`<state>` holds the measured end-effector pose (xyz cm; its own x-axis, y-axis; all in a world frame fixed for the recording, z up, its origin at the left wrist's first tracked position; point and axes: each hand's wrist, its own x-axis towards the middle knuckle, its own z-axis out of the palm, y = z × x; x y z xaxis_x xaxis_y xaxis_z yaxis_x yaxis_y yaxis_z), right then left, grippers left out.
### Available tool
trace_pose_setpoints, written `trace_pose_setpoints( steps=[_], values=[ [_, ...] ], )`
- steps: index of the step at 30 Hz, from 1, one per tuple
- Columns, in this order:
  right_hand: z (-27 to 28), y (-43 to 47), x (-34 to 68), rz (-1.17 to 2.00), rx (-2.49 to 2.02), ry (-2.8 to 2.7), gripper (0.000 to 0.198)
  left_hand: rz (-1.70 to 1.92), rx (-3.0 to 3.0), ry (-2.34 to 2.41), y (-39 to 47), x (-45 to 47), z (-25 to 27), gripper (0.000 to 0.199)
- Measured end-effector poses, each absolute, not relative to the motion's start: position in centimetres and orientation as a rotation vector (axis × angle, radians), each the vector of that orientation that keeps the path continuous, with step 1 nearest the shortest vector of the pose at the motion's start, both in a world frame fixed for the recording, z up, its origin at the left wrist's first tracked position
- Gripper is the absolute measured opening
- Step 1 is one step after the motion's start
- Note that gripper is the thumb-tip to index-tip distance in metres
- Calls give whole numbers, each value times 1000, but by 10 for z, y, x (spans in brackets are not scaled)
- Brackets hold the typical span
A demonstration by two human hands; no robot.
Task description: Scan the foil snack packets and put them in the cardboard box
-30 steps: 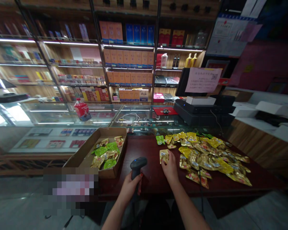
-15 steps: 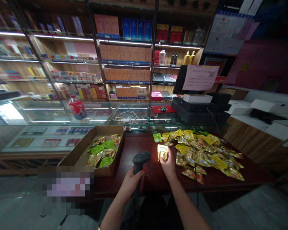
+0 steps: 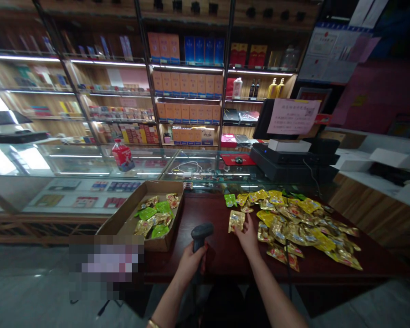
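Packets [image 3: 154, 221] in gold and green lie in the cardboard box [image 3: 157, 245], left of the scanner [image 3: 201, 230]. Your left hand [image 3: 190, 260] grips the scanner upright, its head reaching rightward. Right of it, a strip of tabletop [image 3: 222, 250] gives you room up to the gold packet [image 3: 235, 221], pinched at its right side by your right hand [image 3: 249, 241], top edge pointing away from you. Farther right spreads a heap of packets [image 3: 295, 225].

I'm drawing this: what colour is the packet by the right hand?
The packet is gold, as the head view shows.
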<state>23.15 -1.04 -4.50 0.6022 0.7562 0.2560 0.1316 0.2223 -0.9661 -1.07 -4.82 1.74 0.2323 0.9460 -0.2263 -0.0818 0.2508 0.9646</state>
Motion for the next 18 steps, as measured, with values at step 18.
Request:
trace_pose_setpoints(
  steps=[18],
  values=[
    [30,66,175,183,-2026,-1383,62,964,1007,1079,-44,-16,4,48]
  ],
)
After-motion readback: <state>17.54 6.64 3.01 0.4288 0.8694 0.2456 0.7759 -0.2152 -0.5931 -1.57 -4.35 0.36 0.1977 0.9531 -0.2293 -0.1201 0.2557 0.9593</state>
